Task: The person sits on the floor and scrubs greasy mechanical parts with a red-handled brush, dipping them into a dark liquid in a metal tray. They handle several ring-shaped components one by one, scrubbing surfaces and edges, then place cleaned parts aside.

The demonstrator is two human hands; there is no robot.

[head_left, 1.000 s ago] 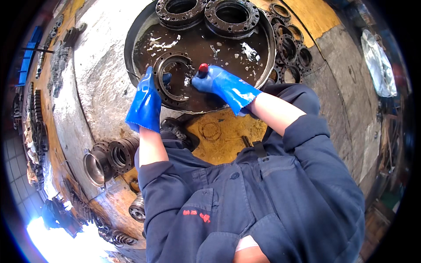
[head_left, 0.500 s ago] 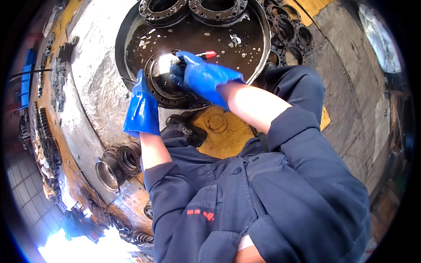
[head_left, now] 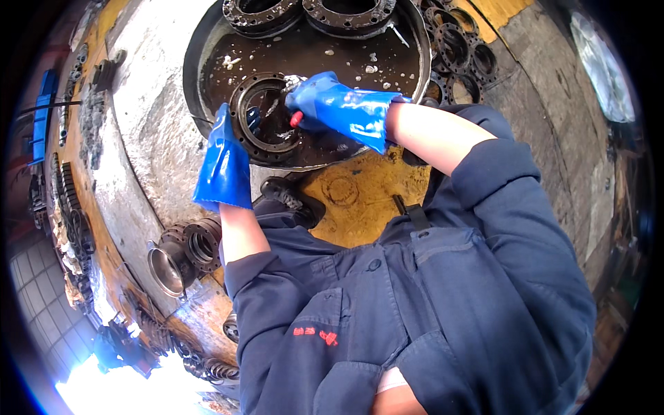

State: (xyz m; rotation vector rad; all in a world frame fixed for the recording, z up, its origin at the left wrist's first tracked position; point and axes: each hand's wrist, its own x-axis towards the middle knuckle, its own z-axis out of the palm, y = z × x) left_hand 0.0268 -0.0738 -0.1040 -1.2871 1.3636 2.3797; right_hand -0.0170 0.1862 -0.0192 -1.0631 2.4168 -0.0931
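A dark metal flange ring [head_left: 243, 93] with bolt holes around its rim leans at the near side of a round tub of murky brown liquid [head_left: 190, 83]. My left hand [head_left: 223, 162], in a blue rubber glove, grips the ring's left side; its fingertips show through the opening. My right hand [head_left: 332, 104], also gloved in blue, is closed around a red-ended tool [head_left: 296, 119] at the ring's right edge. Most of that tool is hidden by the glove, so its kind cannot be made out. Whitish foam or a pale tool part shows by the fingers.
Two more flange rings [head_left: 349, 15] rest at the tub's far side. Several similar rings [head_left: 453, 45] are piled to the right of the tub. On the floor at left stand metal flanged fittings [head_left: 169, 266]. A clear plastic sheet [head_left: 602, 69] lies far right.
My right hand has moved right from over the ring's opening to its right edge, and the tool's red end has swung from the far right to the near left of the hand. My left hand stays put.
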